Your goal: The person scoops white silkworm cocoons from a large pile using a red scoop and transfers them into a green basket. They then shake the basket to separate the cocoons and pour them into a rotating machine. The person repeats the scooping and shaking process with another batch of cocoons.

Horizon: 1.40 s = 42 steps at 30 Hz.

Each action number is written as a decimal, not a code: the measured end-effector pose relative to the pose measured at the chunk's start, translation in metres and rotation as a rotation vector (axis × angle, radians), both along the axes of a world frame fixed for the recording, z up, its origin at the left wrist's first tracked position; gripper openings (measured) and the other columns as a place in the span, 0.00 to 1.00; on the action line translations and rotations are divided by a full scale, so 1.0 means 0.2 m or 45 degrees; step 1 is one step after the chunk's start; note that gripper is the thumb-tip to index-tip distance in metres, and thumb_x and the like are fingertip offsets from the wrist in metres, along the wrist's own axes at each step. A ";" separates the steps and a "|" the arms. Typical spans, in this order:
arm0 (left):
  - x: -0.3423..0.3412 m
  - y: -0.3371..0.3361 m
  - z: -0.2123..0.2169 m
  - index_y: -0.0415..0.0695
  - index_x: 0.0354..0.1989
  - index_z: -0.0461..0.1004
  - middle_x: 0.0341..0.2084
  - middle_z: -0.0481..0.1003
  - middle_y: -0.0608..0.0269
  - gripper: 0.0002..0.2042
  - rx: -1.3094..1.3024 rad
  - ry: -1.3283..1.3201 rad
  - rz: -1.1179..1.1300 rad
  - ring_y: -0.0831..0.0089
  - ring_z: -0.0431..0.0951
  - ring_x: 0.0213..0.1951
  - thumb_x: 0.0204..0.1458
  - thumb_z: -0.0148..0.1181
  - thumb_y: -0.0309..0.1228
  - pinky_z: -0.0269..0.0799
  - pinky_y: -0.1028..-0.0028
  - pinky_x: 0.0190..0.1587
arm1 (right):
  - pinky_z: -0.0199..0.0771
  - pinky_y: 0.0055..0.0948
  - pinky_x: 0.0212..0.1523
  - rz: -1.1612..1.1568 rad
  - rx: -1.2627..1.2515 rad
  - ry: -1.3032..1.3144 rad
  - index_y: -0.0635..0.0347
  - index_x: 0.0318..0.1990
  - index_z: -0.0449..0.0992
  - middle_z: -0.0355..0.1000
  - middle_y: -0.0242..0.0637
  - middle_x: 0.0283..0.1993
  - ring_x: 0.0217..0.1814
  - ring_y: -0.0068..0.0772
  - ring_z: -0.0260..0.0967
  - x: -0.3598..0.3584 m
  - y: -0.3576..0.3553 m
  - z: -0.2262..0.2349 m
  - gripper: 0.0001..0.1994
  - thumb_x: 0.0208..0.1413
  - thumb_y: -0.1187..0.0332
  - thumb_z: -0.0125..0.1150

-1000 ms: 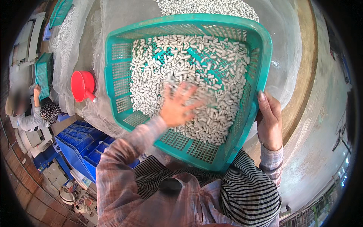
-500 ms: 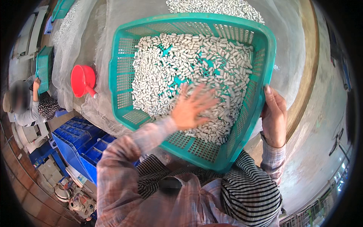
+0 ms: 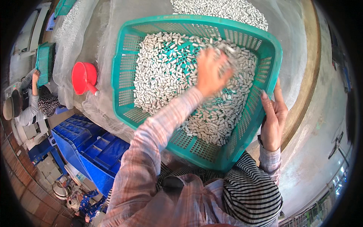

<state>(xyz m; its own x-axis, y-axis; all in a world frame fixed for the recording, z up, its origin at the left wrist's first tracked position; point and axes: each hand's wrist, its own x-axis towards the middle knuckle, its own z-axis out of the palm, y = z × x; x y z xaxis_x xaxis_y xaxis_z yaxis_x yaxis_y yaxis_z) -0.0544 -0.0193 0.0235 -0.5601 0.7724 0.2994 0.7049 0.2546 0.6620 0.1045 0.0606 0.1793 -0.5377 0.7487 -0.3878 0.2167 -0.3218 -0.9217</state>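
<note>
A green plastic basket [image 3: 197, 22] with slotted walls is tilted in front of me. Many small, whitish, oblong pieces [image 3: 159, 72] cover much of its floor, and green lattice shows through bare patches. Inside it, my left hand [image 3: 212, 73] is over the pieces toward the far right; its fingers are smeared by motion, and a few pieces near them look blurred. My right hand [image 3: 273, 121] grips the basket's right rim, thumb on top, the other fingers partly hidden beyond the edge.
Beyond the basket lies a heap of similar pieces [image 3: 223, 13] on pale netting. To the left sit a red dipper [image 3: 84, 77] and blue divided trays [image 3: 100, 145]. At far left a co-worker [image 3: 32, 100] holds another green basket [image 3: 45, 62]. A patterned blue sleeve [image 3: 90, 204] shows lower left.
My left hand has swept up and to the right through the pieces, shifting them and baring more lattice. My right hand stays on the rim. A person in blue has come into view lower left.
</note>
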 end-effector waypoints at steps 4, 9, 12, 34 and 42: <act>0.29 -0.42 0.13 0.58 0.51 0.72 0.58 0.64 0.58 0.24 -0.247 -0.091 -0.773 0.43 0.57 0.62 0.44 0.63 0.47 0.46 0.39 0.62 | 0.61 0.11 0.29 0.161 0.117 -0.128 0.66 0.70 0.46 0.76 0.32 0.41 0.28 0.08 0.63 0.04 0.02 0.07 0.33 0.59 0.77 0.53; -0.31 -0.93 0.00 0.61 0.65 0.62 0.69 0.48 0.53 0.32 -0.651 0.423 -0.382 0.45 0.45 0.69 0.48 0.56 0.52 0.25 0.37 0.64 | 0.63 0.12 0.25 0.402 -0.007 0.096 0.68 0.70 0.43 0.77 0.37 0.37 0.26 0.11 0.67 -0.03 0.02 0.14 0.37 0.55 0.79 0.56; -0.45 -0.55 -0.12 0.47 0.69 0.52 0.69 0.45 0.48 0.30 -0.325 0.054 0.284 0.43 0.44 0.68 0.58 0.47 0.43 0.35 0.51 0.68 | 0.63 0.13 0.26 0.418 0.061 0.334 0.69 0.70 0.43 0.76 0.33 0.33 0.26 0.09 0.62 -0.21 0.09 -0.01 0.37 0.56 0.78 0.57; 0.28 -0.41 0.24 0.56 0.69 0.51 0.71 0.44 0.61 0.37 -0.574 -0.046 -0.706 0.40 0.36 0.70 0.50 0.56 0.48 0.28 0.37 0.66 | 0.66 0.23 0.54 0.300 0.097 0.136 0.69 0.69 0.47 0.59 0.48 0.66 0.54 0.26 0.67 -0.03 -0.03 0.06 0.33 0.57 0.83 0.52; -0.45 -0.81 -0.15 0.63 0.68 0.53 0.71 0.44 0.58 0.31 -0.560 0.241 0.012 0.47 0.39 0.70 0.54 0.49 0.51 0.31 0.34 0.63 | 0.67 0.18 0.48 0.290 0.149 0.103 0.68 0.69 0.46 0.72 0.47 0.53 0.47 0.22 0.70 -0.04 -0.02 0.06 0.32 0.59 0.80 0.51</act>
<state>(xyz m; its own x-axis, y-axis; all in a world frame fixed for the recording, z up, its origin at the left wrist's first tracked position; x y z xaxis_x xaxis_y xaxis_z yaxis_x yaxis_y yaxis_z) -0.1435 -0.1807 -0.0065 -0.5348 0.8439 0.0427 0.7991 0.4887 0.3501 0.0965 0.0565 0.1920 -0.7233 0.6419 -0.2546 0.1957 -0.1630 -0.9670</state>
